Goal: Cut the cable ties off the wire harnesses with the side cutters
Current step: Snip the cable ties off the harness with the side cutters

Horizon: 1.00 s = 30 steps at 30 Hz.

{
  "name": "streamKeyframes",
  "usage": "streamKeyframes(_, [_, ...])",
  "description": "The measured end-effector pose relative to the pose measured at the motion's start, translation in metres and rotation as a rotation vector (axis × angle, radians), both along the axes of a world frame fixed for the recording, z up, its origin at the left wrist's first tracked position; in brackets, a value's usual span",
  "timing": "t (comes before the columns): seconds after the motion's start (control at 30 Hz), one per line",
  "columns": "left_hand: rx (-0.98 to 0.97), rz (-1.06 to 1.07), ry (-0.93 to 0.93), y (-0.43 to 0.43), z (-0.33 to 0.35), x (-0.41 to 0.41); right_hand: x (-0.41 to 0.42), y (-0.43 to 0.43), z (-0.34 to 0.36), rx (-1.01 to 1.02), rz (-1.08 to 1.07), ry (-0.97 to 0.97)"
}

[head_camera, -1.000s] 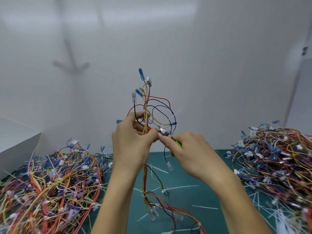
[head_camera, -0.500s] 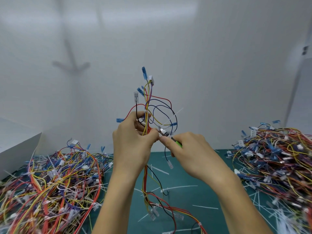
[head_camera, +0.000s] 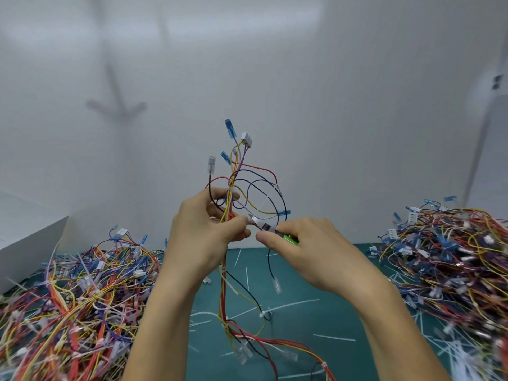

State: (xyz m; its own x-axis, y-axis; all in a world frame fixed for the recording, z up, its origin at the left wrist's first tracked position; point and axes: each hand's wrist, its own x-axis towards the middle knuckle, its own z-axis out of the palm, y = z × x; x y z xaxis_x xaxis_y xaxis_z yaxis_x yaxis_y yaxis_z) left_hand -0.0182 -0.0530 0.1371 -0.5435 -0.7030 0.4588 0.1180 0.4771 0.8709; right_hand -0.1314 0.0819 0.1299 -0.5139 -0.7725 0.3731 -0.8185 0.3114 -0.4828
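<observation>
My left hand (head_camera: 204, 232) grips a wire harness (head_camera: 239, 185) and holds it upright above the green mat (head_camera: 302, 320). Its red, yellow, blue and black wires fan out above the fist, tipped with blue and white connectors, and trail down to the mat. A white cable tie (head_camera: 230, 191) wraps the bundle just above my left thumb. My right hand (head_camera: 310, 251) grips the side cutters (head_camera: 270, 229), whose green handles show between the fingers. The metal jaws point left, right next to my left fingertips at the bundle.
A large heap of tangled harnesses (head_camera: 71, 298) covers the left of the mat, and another heap (head_camera: 450, 259) fills the right. Cut white tie pieces (head_camera: 291, 305) lie scattered on the mat between them. A white box (head_camera: 27, 237) stands at the far left, a white wall behind.
The harness top has shifted slightly to the right and the cutter jaws have drawn back a little from my left fingertips. Both hands stay almost in place.
</observation>
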Motion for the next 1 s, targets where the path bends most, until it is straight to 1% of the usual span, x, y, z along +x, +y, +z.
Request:
streamKeyframes(0.43, [0.026,-0.101,-0.125,0.000,0.009,0.015,-0.004,0.006,0.002,0.103,0.109,-0.023])
streamKeyframes(0.8, [-0.043,-0.071,-0.179,-0.003,0.007,0.014,-0.006,0.004,-0.002,0.125,0.111,-0.040])
streamKeyframes(1.0, [-0.086,-0.052,-0.170,-0.002,0.006,0.012,-0.006,0.004,-0.001,0.103,0.086,-0.063])
